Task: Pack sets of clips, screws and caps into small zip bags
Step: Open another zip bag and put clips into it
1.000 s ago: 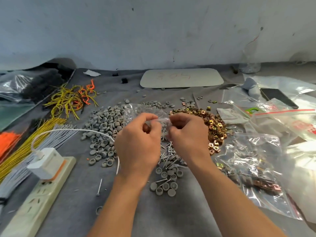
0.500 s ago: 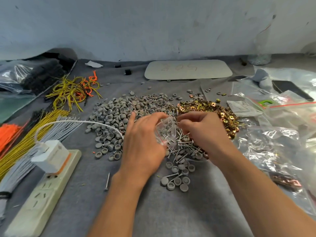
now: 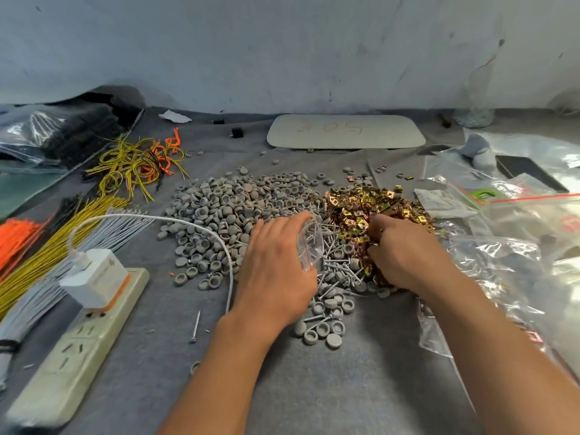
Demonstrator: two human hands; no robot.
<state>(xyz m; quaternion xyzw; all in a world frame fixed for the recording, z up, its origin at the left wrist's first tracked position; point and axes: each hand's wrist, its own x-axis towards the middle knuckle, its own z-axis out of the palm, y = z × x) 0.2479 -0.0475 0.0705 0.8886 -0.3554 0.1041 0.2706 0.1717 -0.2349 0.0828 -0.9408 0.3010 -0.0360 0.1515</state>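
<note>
Fingers of the right hand, just off the zip bag, are curling into the gold clips, any catch hidden, while the left hand is pinching that bag, screws inside and clips due next, over the counter.

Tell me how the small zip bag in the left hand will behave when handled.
The small zip bag is thin clear film, so probably floppy, sagging wherever the left hand does not hold it. The screws visible inside likely make it bottom-heavy, and their points might pierce the film.
</note>
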